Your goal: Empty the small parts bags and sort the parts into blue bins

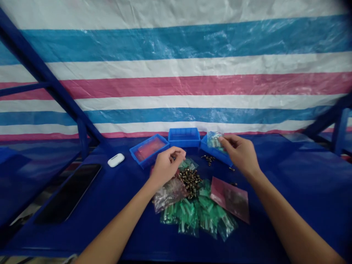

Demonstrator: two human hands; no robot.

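Note:
My right hand [243, 153] pinches a small clear plastic bag [213, 139] with light-coloured pieces inside, above the right blue bin [226, 159]. Curled closed, my left hand [167, 163] hovers over the near side of the bags; whatever its fingers hold, if anything, is hidden. Beneath and right of it lies a heap of small brass-coloured metal parts [191, 180], which look like screws. Clear bags with green and white pieces [189, 212] fan out in front of the heap. A pink bag [231, 198] lies to the right, and a clear bag [169, 194] sits under my left wrist.
A left blue bin [136, 158] holds pinkish bags, and a middle blue bin [184, 141] stands at the back. Several loose metal parts [209, 159] lie by the right bin. A white earbud case [116, 160] and a black phone [70, 192] rest on the blue table [110, 234].

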